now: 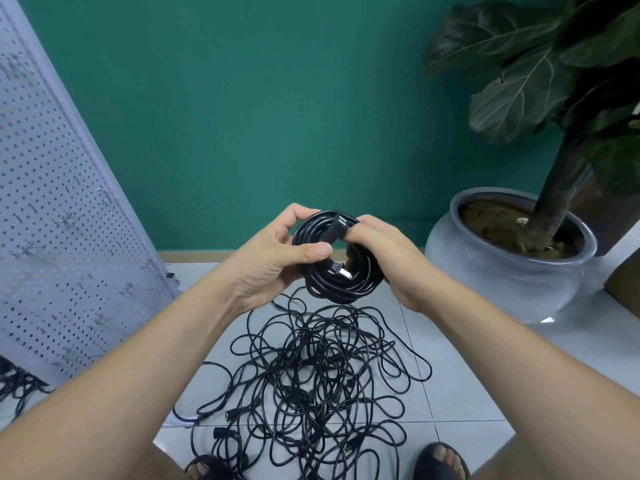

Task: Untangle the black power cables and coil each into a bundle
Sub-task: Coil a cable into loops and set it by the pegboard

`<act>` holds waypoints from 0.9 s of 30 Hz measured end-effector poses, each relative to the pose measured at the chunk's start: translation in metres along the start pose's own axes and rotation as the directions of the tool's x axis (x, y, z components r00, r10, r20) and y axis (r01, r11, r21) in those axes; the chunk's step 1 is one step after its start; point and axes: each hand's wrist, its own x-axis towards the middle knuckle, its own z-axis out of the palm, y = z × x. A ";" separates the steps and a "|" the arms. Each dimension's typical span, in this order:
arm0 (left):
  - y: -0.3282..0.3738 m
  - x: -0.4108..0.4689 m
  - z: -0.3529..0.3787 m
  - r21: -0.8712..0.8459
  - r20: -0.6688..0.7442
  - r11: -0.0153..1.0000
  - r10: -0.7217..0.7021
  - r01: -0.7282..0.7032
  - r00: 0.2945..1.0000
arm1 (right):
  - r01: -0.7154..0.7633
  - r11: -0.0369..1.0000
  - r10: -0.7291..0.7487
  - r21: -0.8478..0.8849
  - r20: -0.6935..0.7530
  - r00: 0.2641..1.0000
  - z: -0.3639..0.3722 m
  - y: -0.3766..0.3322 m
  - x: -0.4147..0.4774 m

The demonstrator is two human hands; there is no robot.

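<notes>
A coiled bundle of black power cable (341, 287) is held up in front of me, above the floor. My left hand (273, 261) grips its left side, thumb pressed across the loops. My right hand (388, 254) wraps around its right side, fingers curled over the top by a two-pin plug (337, 225). A second connector (341, 271) lies inside the coil. Below, a big tangle of black cables (322, 386) sprawls on the tiled floor, with several plugs showing among the loops.
A large grey ceramic pot (502, 271) with a leafy plant stands at the right. A white perforated panel (59, 209) leans at the left, more black cable (17, 382) at its foot. A green wall is behind. My sandalled feet (441, 462) are at the bottom edge.
</notes>
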 end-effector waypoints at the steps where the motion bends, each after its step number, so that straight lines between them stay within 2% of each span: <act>1: -0.001 0.001 0.001 0.001 -0.010 1.000 -0.002 0.002 1.000 | -0.015 1.000 0.015 -0.009 0.011 1.000 0.000 -0.001 -0.001; 3: -0.004 0.002 0.003 -0.005 -0.041 1.000 0.011 -0.011 0.999 | 0.037 0.999 -0.037 -0.033 -0.014 0.999 -0.002 -0.004 -0.002; 5: -0.006 0.002 0.005 -0.005 -0.090 0.999 0.032 -0.032 0.995 | 0.186 0.972 -0.204 -0.147 -0.119 0.972 -0.006 -0.009 -0.004; 7: -0.006 0.001 0.007 0.002 -0.111 0.999 0.050 -0.050 0.993 | 0.284 0.936 -0.312 -0.205 -0.117 0.943 -0.010 -0.011 -0.007; 12: -0.006 -0.001 0.009 0.033 -0.062 0.999 0.036 -0.034 0.997 | 0.242 0.954 -0.227 -0.176 0.101 0.969 -0.012 -0.006 -0.009; 16: -0.009 -0.002 0.011 0.061 -0.068 0.998 0.026 -0.022 0.997 | 0.230 0.942 -0.199 -0.245 0.147 0.969 -0.017 -0.008 -0.007; 19: -0.010 0.001 0.008 0.056 -0.102 0.998 0.018 -0.013 0.995 | 0.296 0.862 -0.303 -0.411 0.050 0.952 -0.020 -0.011 -0.008; 21: -0.009 0.003 0.008 0.017 -0.127 1.000 0.027 -0.025 0.992 | 0.340 0.782 -0.442 -0.522 -0.080 0.893 -0.015 -0.013 -0.014; 24: -0.009 0.004 0.013 -0.024 -0.163 0.996 0.081 -0.086 0.983 | 0.335 0.803 -0.504 -0.494 -0.262 0.823 0.007 -0.009 -0.023; 27: -0.010 0.004 0.020 -0.054 -0.182 0.991 0.113 -0.125 0.977 | 0.364 0.779 -0.560 -0.511 -0.303 0.771 0.022 -0.005 -0.030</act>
